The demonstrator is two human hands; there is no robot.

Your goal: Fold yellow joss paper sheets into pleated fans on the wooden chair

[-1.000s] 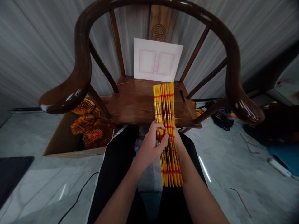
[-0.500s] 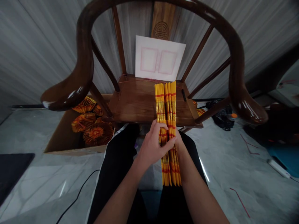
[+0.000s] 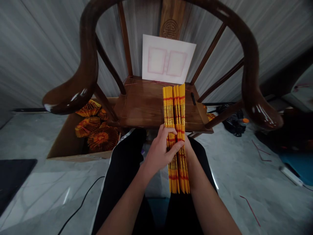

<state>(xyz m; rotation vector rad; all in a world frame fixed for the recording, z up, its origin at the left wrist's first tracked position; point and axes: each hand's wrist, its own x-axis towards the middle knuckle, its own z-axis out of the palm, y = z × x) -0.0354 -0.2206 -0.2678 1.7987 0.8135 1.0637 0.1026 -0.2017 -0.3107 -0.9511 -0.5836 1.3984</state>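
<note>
A long bundle of pleated yellow paper [image 3: 180, 107] with red and gold bands stands lengthwise between my hands, in front of the wooden chair seat. My left hand [image 3: 162, 147] grips it from the left near its middle, fingers curled over the top and thumb across the folds. On the other side, my right hand [image 3: 186, 143] presses against the bundle; its fingers are mostly hidden behind the paper. A narrow gap parts the tight folds on the left from the looser ones on the right.
The chair seat [image 3: 139, 111] bears a white sheet [image 3: 156, 60] with pink frames, leaning on the backrest, and a black pen [image 3: 193, 98]. A cardboard box [image 3: 66, 140] at left holds several fanned paper rosettes [image 3: 102, 138]. A black cable [image 3: 80, 207] crosses the floor.
The thumb of my left hand has shifted slightly down along the folds. The view has tilted a little; otherwise both hands keep their place on the paper.
</note>
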